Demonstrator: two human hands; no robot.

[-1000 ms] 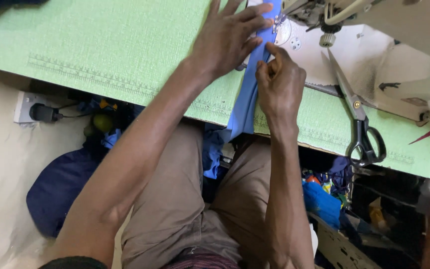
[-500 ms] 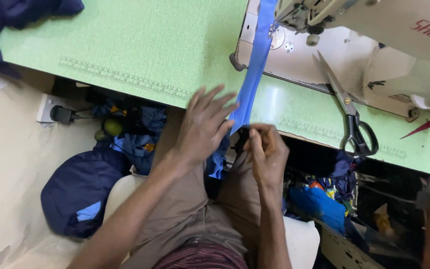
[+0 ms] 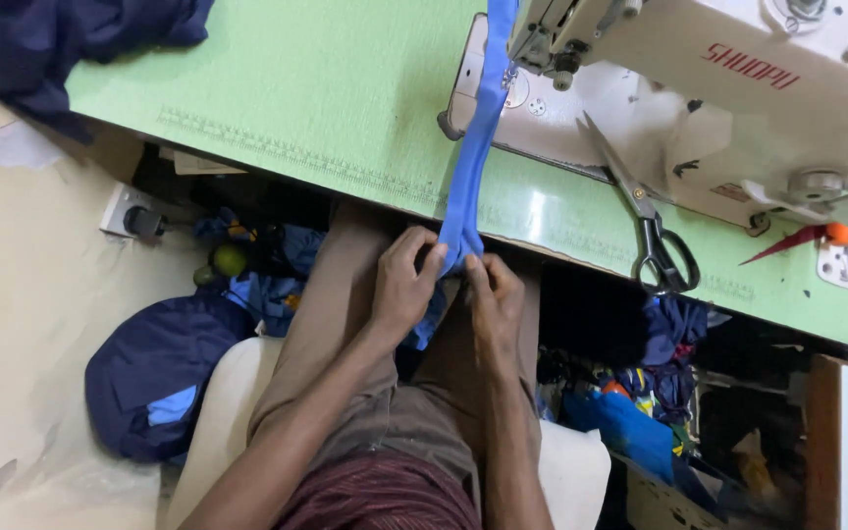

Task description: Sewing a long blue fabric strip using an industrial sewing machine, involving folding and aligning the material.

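- I read the step in hand as gripping and aligning the near end of the blue fabric strip (image 3: pixel 476 162) over the lap, just off the near edge of the green table (image 3: pixel 296 88).
- My left hand (image 3: pixel 406 287) has its fingers curled closed around the strip's near end; the thumb side presses the cloth.
- My right hand (image 3: pixel 493 294) pinches the same end from the right, fingers closed on it. The two hands sit just beside each other, almost touching.
- To do this well, I judge both edges should be kept even and the strip under light, equal tension, so that no twist travels up toward the sewing machine (image 3: pixel 728 88).
- Whether the strip is folded double at the grip I cannot tell; the fingers hide it.
- Strip location: it runs from under the machine head, across the table, over the near edge and down into my hands.
- Long axis: near to far, leaning slightly right at the far end. The free end points toward me.
- Black-handled scissors (image 3: pixel 645 211) lie to the right, apart from the strip.
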